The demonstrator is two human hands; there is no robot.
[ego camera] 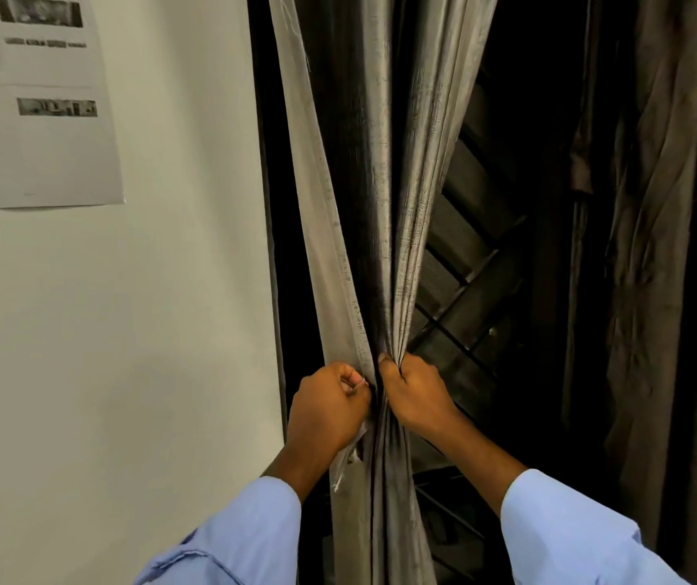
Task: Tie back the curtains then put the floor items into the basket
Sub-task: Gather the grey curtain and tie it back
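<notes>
A grey-beige curtain (380, 183) hangs in front of a dark window and is bunched into a narrow waist at mid height. My left hand (325, 409) grips the curtain's left edge at that waist, with a pale strip of fabric (348, 456) hanging below the fist. Just to the right, my right hand (412, 394) is closed round the gathered folds. The two hands are almost touching. No basket or floor items are in view.
A white wall (148, 331) fills the left, with a printed paper sheet (34, 99) stuck at the upper left. Behind the curtain is a dark window grille (477, 263). A second, darker curtain (655, 247) hangs at the right.
</notes>
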